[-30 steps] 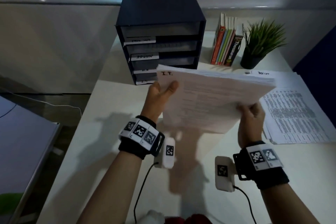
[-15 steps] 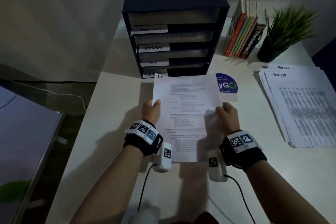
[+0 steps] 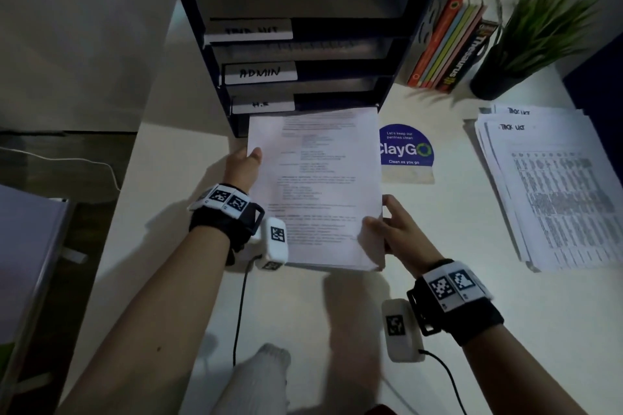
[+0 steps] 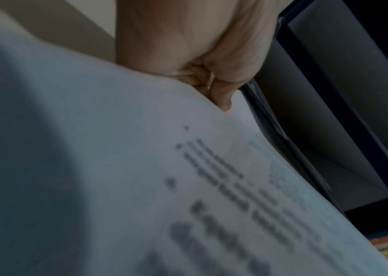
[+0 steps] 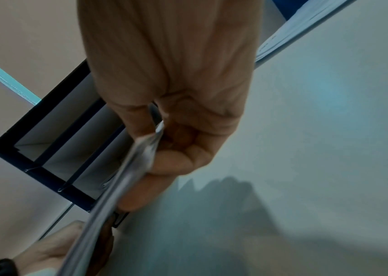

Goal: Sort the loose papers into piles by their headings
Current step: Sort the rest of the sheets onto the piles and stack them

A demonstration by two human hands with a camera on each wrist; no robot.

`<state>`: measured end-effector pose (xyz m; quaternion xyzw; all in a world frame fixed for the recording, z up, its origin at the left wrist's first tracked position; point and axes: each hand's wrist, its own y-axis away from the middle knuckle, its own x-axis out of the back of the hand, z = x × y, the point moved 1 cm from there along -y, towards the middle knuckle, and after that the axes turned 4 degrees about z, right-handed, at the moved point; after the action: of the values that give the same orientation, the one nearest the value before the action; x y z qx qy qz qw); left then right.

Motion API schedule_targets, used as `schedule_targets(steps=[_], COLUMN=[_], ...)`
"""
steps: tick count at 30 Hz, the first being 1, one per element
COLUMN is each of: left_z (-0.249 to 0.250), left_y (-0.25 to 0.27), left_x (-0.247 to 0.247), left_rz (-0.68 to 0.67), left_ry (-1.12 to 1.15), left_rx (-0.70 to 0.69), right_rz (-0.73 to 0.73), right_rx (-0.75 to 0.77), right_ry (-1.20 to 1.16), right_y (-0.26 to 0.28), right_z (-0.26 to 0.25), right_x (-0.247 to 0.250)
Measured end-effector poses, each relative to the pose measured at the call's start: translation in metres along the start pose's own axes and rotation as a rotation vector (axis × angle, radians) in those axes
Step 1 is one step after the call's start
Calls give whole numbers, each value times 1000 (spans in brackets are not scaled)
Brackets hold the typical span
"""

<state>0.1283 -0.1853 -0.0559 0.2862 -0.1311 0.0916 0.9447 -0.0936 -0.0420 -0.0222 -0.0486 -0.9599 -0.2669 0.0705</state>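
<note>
We hold one stack of papers (image 3: 317, 192) with both hands, above the white desk (image 3: 337, 330). Our right hand (image 3: 401, 232) is nearest to us and grips the right edge of the stack close to its near corner; in the right wrist view the thumb and the curled fingers (image 5: 176, 164) pinch the sheets between them. Our left hand (image 3: 244, 167) grips the left edge a little farther away, with the thumb on top of the page and the other fingers under it. The far end of the stack is at the lowest slot of the dark file organizer (image 3: 303, 27), under the shelf with the label "H.R" (image 3: 263, 104); how deep it sits inside we cannot tell. Higher shelves carry the labels "ADMIN" (image 3: 259, 72) and "TASK LIST" (image 3: 251, 30).

To the right of the stack a blue ClayGo sticker (image 3: 406, 148) lies on the desk. Farther right lies a second pile of papers (image 3: 553, 192) with the heading "TASK LIST". Behind it stand some books (image 3: 451, 40) and a potted plant (image 3: 526, 34).
</note>
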Motion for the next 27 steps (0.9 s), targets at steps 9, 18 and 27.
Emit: schedule_targets(steps=[9,18,27], left_z=[30,7,23], left_y=[-33,-27,-41], left_x=[4,9,-6], left_rz=[-1,-202,-210], left_ry=[-92,281,739], left_rx=[62,104,48], right_rz=[140,363,338], right_rx=[-38,-119,-167], right_ry=[-97,-554,-862], right_y=[-49,-135,-179], right_z=[-16,-44,-69], right_x=[-7,-22,-45])
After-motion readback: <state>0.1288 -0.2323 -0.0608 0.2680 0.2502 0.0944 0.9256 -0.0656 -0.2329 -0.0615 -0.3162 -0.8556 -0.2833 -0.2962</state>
